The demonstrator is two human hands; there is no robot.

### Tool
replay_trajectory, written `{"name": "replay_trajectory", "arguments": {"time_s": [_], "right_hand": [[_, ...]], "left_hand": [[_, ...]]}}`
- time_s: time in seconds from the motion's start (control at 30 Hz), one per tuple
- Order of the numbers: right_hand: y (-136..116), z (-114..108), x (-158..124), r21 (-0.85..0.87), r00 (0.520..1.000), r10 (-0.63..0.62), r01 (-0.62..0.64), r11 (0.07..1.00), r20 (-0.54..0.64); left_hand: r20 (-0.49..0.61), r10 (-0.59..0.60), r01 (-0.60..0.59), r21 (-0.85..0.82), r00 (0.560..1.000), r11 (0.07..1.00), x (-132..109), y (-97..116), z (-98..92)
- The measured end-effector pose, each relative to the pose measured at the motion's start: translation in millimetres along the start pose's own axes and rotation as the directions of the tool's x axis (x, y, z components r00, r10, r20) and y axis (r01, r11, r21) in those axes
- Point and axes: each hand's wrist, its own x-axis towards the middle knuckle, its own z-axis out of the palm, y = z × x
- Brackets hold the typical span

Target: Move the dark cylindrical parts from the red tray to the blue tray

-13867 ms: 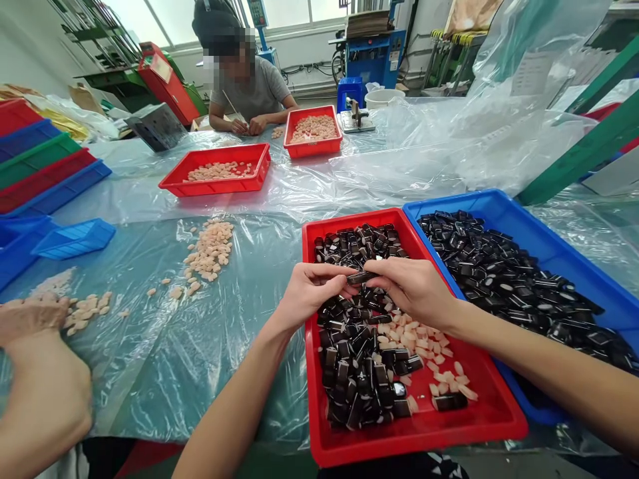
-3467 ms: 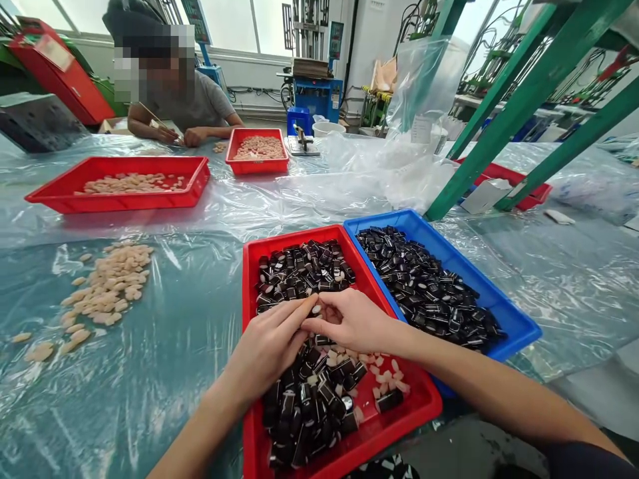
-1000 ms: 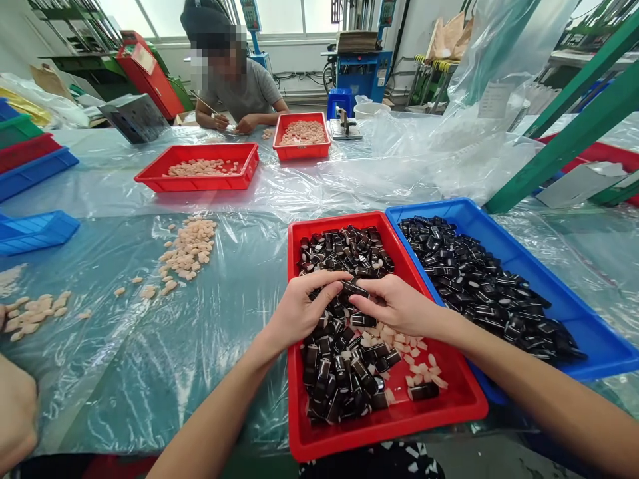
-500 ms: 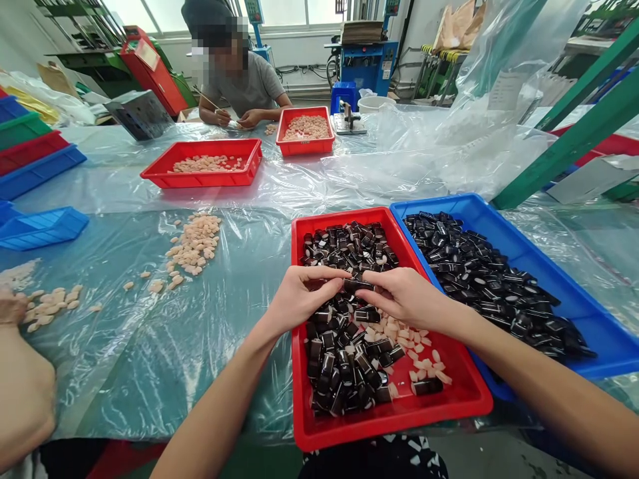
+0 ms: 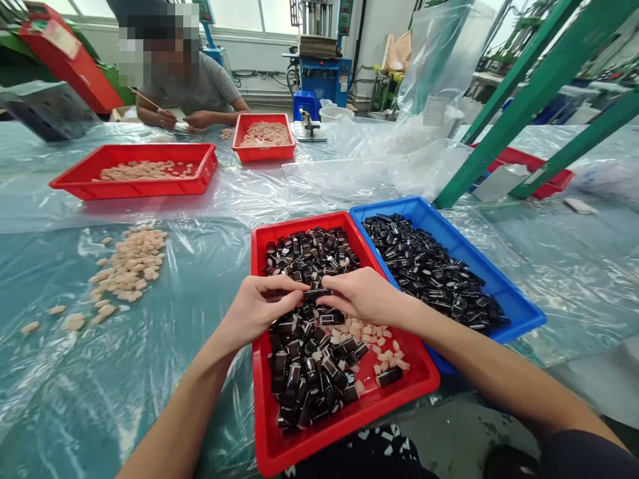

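Between my two hands is a small glossy black piece (image 5: 315, 293), held level over the red tray (image 5: 344, 426). My left hand (image 5: 262, 303) pinches its left end between thumb and fingers. At the other end, my right hand (image 5: 359, 293) closes on it with thumb and fingertips. Below lie many similar black pieces (image 5: 312, 372), some with pale oval ends. Small beige pieces (image 5: 384, 356) are scattered on the right side of the same tray. The exact kind of these parts cannot be made out.
A blue tray (image 5: 524, 319) heaped with black pieces adjoins on the right. Loose beige pieces (image 5: 134, 259) lie on the plastic sheet at left. Farther back are two red trays of beige pieces and a co-worker (image 5: 200, 86). Green posts (image 5: 499, 120) rise at right.
The view has swung to the right, so the trays appear farther left. Both hands keep hold of the black piece. The co-worker's arm at the left edge has left the view.
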Motion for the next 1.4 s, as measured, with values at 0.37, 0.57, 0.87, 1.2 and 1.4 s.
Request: {"name": "replay_trajectory", "arguments": {"time_s": [0.37,0.57,0.87,1.2,1.4], "right_hand": [[-5,-3,-1,-0.088,1.0,0.002,-0.003,0.996,-0.005],[-1,2,-1,0.129,0.999,-0.004,0.009,0.992,-0.038],[1,2,1,0.338,1.0,0.013,-0.007,0.941,-0.016],[1,1,-1,0.362,0.995,-0.005,0.04,0.931,-0.096],[2,-4,0,0.515,0.984,0.093,0.0,0.857,-0.155]], "left_hand": [[-0.007,-0.013,0.013,-0.043,1.0,0.999,1,0,-0.1],[-0.055,-0.068,0.061,-0.123,0.996,0.991,-2,1,3.8],[-0.064,-0.098,0.078,-0.267,0.993,0.961,-4,2,4.6],[-0.076,-0.153,0.099,-0.477,0.985,0.873,-4,-5,8.6],[-0.236,-0.083,0.009,-0.301,0.968,0.954,-5,1,16.9]]}}
